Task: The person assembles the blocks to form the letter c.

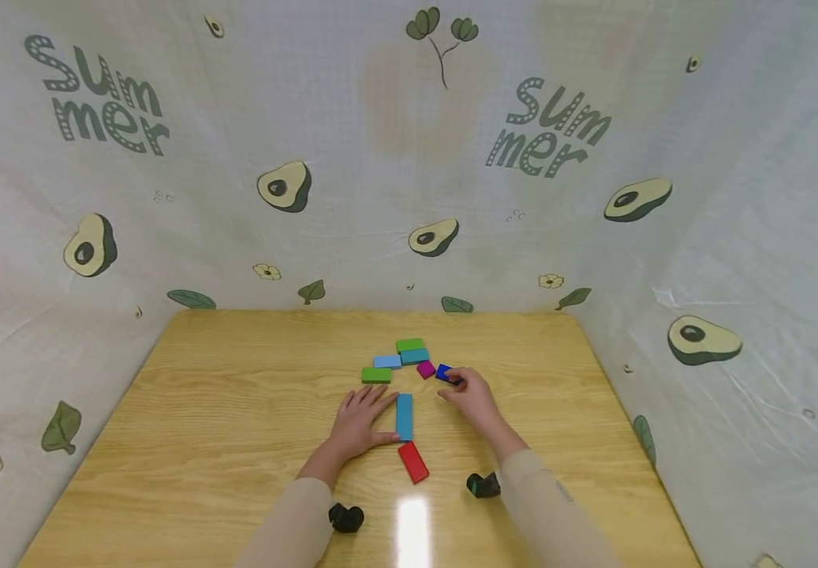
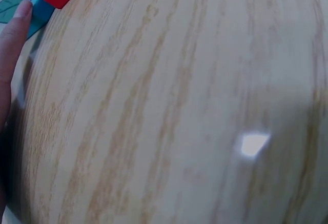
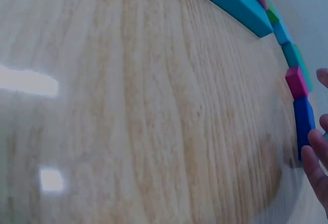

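A teal block [image 1: 405, 417] lies lengthwise in the middle of the table, and my left hand [image 1: 360, 426] rests beside it with spread fingers, index fingertip and thumb at its left side. Below that block lies a red block [image 1: 413, 462], angled. My right hand [image 1: 471, 397] is at the dark blue block [image 1: 444, 372], its bent fingertips touching the right end; the thumb appears apart from it. In the right wrist view the fingers [image 3: 316, 152] meet the dark blue block [image 3: 303, 126]. A small magenta block [image 1: 426, 369] lies just left of it.
Beyond the hands lie a green block [image 1: 376, 375], a light blue block [image 1: 387, 361], another teal block [image 1: 414, 356] and a second green block [image 1: 410, 345]. A patterned cloth [image 1: 352, 260] surrounds the wooden table [image 1: 224, 426]. Black wrist devices [image 1: 346, 518] sit near both sleeves.
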